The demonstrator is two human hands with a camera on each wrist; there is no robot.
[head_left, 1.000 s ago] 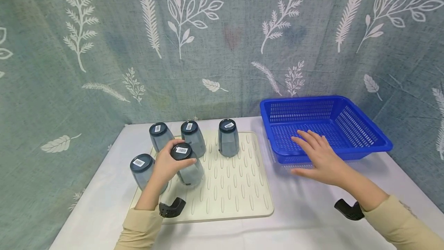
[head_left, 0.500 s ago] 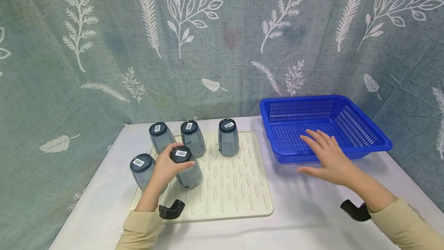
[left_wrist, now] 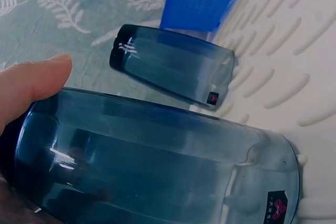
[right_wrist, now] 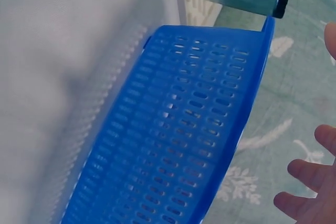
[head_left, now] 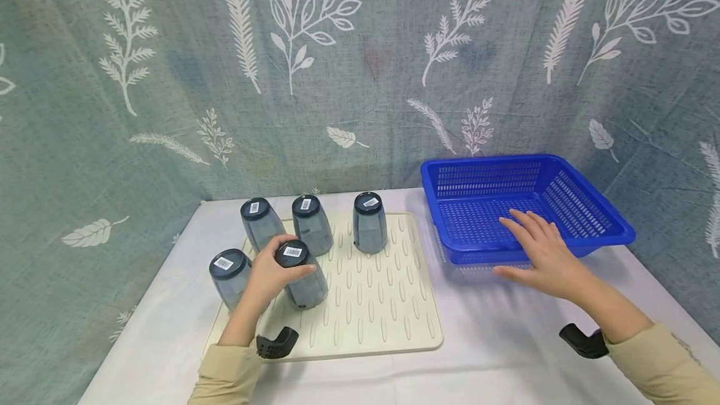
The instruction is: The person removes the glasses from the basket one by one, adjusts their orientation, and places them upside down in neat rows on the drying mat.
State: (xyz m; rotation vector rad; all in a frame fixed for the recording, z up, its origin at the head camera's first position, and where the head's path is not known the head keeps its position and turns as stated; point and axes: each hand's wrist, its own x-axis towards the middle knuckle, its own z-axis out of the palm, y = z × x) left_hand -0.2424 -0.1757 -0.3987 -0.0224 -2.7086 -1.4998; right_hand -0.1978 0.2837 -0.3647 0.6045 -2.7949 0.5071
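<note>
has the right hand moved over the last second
Yes. The right hand has slid rightward along the blue basket's front rim.

The left hand point(left_wrist: 26, 85) grips a blue tumbler point(left_wrist: 152, 166) on the ridged mat point(left_wrist: 294, 61).

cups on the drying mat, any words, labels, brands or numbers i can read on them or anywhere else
White barcode stickers on the upturned bases of all five dark blue cups, e.g. the one the left hand grips: bars and digits too small to read.
Small dark tag with a red mark near the rim of the held cup: blurred, unreadable.
Same tag on the cup behind it: unreadable.
Blue basket, cream drying mat: no text.
</note>
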